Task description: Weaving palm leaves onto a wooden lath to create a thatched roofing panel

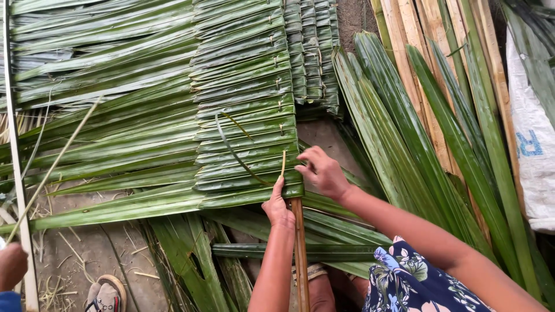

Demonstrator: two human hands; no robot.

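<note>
A thatch panel of folded green palm leaves lies across the ground, threaded on a brown stick that runs toward me. My left hand rests on the nearest folded leaf where it wraps the stick. Its fingertips pinch the lower end of a thin tan sliver that stands up from the leaf. My right hand is just to the right of the sliver, fingers curled and pinching the leaf's folded edge against the panel.
Loose long palm leaves fan out at the right over pale split stems. A white sack lies at the far right. Another person's hand and a sandalled foot are at bottom left beside a pale pole.
</note>
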